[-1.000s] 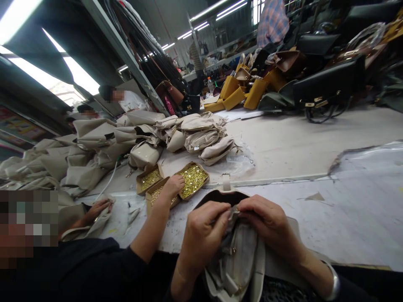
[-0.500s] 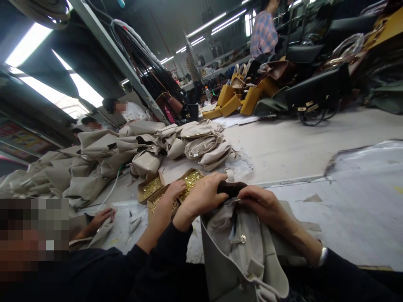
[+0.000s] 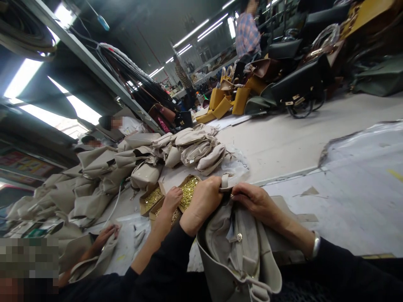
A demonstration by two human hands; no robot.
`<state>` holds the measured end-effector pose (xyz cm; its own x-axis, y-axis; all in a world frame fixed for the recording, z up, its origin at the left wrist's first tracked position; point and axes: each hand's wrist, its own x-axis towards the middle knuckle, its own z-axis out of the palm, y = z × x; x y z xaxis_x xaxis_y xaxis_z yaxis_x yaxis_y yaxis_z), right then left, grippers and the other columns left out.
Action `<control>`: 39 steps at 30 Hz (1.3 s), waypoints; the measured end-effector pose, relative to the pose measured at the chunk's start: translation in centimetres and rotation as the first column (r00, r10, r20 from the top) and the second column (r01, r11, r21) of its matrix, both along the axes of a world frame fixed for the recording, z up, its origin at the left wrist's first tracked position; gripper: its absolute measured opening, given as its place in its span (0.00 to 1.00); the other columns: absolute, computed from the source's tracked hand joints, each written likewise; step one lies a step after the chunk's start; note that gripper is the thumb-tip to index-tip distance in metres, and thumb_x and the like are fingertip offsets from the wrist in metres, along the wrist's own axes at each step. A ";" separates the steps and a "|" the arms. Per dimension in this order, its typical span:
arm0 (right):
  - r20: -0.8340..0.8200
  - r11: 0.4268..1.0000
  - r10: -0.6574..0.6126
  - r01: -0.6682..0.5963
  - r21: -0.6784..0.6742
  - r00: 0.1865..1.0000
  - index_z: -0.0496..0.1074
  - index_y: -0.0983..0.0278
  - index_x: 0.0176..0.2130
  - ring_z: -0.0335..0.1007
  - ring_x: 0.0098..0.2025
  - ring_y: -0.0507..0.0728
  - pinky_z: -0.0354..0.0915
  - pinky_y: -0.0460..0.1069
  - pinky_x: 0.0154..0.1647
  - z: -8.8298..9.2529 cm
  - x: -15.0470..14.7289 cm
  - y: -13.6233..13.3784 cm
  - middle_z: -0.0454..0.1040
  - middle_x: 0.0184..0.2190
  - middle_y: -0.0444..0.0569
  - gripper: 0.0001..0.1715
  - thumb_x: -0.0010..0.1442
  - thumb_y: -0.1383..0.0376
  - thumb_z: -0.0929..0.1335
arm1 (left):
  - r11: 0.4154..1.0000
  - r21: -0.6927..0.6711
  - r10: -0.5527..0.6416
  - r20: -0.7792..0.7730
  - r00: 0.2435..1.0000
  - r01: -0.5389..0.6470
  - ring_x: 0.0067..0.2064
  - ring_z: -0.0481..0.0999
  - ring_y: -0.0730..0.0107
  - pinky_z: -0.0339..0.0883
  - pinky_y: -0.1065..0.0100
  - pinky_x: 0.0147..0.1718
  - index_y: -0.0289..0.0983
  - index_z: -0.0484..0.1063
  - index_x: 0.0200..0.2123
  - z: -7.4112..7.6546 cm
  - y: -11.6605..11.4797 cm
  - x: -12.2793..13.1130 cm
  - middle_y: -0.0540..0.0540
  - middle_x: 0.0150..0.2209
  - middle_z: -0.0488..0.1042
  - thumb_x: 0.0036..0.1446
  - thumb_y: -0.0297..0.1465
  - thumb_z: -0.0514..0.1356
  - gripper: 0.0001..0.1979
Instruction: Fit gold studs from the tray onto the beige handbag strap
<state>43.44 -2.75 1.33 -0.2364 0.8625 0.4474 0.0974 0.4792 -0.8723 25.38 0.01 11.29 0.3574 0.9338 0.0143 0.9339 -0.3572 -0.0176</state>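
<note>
Head view: left hand point(image 3: 203, 203) and right hand point(image 3: 256, 201) meet at the top edge of a beige bag point(image 3: 239, 251) that stands in the lap against the near edge of the table point(image 3: 315, 142). Both sets of fingers are curled shut, pinching the rim by its small strap tab point(image 3: 225, 181); what lies between the fingertips is hidden. Bag's long axis runs from the lap up and away, mouth pointing toward the table. Judgement: the work goes best with the rim pulled taut between both hands and the thumbs kept close to the tab. A co-worker's hand point(image 3: 172, 198) reaches into boxes of gold fittings point(image 3: 189, 191) just left of the bag. Finished beige bags point(image 3: 189, 144) are heaped beyond.
</note>
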 end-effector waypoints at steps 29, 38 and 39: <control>0.085 0.960 0.244 -0.253 0.122 0.966 0.82 0.61 0.36 0.76 0.35 0.57 0.70 0.49 0.39 0.2 0.1 2.7 0.80 0.33 0.46 0.08 0.66 0.67 0.71 | 0.956 -0.267 0.286 0.752 0.594 -0.122 0.27 0.60 0.73 0.52 0.70 0.28 0.34 0.69 0.21 -2.5 -2.8 -4.0 0.52 0.21 0.62 0.59 0.47 0.62 0.24; 0.158 0.962 0.221 -0.242 0.125 0.962 0.82 0.61 0.35 0.76 0.36 0.57 0.70 0.50 0.39 1.6 -0.4 2.6 0.81 0.33 0.47 0.09 0.68 0.65 0.72 | 0.884 -0.422 0.459 0.866 0.197 -0.202 0.27 0.69 0.70 0.60 0.71 0.27 0.31 0.81 0.24 -4.3 -2.3 -3.2 0.45 0.24 0.76 0.42 0.50 0.73 0.24; 0.162 0.960 0.208 -0.233 0.157 0.965 0.82 0.61 0.36 0.76 0.36 0.57 0.70 0.51 0.40 1.6 -0.6 2.5 0.81 0.33 0.47 0.09 0.69 0.65 0.71 | 0.888 -0.408 0.447 0.875 0.187 -0.213 0.27 0.68 0.71 0.60 0.71 0.27 0.31 0.80 0.23 -4.3 -2.4 -3.1 0.45 0.24 0.76 0.42 0.50 0.73 0.24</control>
<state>42.87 -0.28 2.97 -0.4840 0.6940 0.5330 0.0894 0.6451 -0.7588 22.26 -2.38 6.95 -0.1454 0.9873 -0.0646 0.2677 0.1021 0.9581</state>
